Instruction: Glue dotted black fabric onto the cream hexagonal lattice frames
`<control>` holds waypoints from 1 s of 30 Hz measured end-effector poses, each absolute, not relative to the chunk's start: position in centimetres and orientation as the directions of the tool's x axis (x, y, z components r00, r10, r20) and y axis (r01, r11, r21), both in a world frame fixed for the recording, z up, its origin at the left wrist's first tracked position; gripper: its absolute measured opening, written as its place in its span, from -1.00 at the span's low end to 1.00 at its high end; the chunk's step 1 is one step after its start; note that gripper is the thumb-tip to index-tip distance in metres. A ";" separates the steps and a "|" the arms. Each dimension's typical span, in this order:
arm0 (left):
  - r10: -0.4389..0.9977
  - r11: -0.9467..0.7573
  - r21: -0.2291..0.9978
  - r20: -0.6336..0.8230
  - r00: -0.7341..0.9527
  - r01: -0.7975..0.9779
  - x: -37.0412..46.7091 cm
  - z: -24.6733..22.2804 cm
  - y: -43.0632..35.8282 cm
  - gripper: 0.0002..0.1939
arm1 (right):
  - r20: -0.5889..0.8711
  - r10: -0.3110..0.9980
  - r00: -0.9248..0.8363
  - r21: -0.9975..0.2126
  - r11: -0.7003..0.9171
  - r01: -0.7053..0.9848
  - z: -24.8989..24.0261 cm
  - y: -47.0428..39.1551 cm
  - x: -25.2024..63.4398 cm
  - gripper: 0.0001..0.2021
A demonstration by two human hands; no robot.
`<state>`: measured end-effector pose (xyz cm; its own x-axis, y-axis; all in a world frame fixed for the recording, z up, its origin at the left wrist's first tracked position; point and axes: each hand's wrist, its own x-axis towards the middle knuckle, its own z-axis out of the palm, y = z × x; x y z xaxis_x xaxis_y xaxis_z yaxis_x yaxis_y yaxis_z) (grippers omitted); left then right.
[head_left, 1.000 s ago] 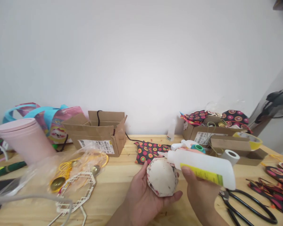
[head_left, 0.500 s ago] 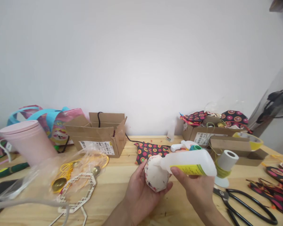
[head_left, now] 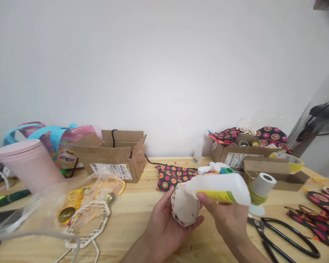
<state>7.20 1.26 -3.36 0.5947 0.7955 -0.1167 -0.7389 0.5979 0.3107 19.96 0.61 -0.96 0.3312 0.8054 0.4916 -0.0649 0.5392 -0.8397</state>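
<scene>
An octagonal off-white piece [head_left: 185, 205] with patterned fabric edges rests in my left hand [head_left: 166, 224], the fingers curled around its sides. My right hand [head_left: 228, 221] grips a white squeeze bottle [head_left: 227, 186] with a yellow label. The bottle lies nearly level, its tip over the upper right edge of the octagonal piece; whether they touch is hard to see. Behind my left hand lies a dark fabric pouch [head_left: 171, 177] with flower-like circles. Black-handled scissors [head_left: 285, 233] sit right of my right hand.
Left are an open cardboard box [head_left: 112, 157], a pink tumbler [head_left: 30, 166], a white octagonal frame [head_left: 89, 223] and yellow cord [head_left: 74, 199] under plastic. Right are a spool of green cord [head_left: 259, 193], a box with fabric pieces [head_left: 227, 151] and a tape roll [head_left: 293, 162].
The octagonal piece has shifted slightly right and down and turned a little in my left hand. The bottle's tip has moved from over its upper middle to its upper right edge.
</scene>
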 end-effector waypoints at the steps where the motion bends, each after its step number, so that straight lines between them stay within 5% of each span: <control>1: 0.794 0.601 0.314 -0.121 0.596 -0.735 7.2 -3.4 1.2 -0.66 | 0.490 0.805 0.333 -0.841 0.537 -0.062 -1.0 0.6 19.9 -0.63; 30: 0.812 0.582 0.341 -0.193 0.551 -0.738 7.3 -3.2 1.2 -0.65 | 0.564 0.766 0.308 -0.808 0.589 0.015 -0.8 0.6 20.1 -0.71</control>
<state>7.32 1.19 -3.23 0.5508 0.8119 -0.1934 -0.7383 0.5820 0.3408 20.10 0.62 -0.81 0.3081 0.7659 0.5644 0.0153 0.5892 -0.8079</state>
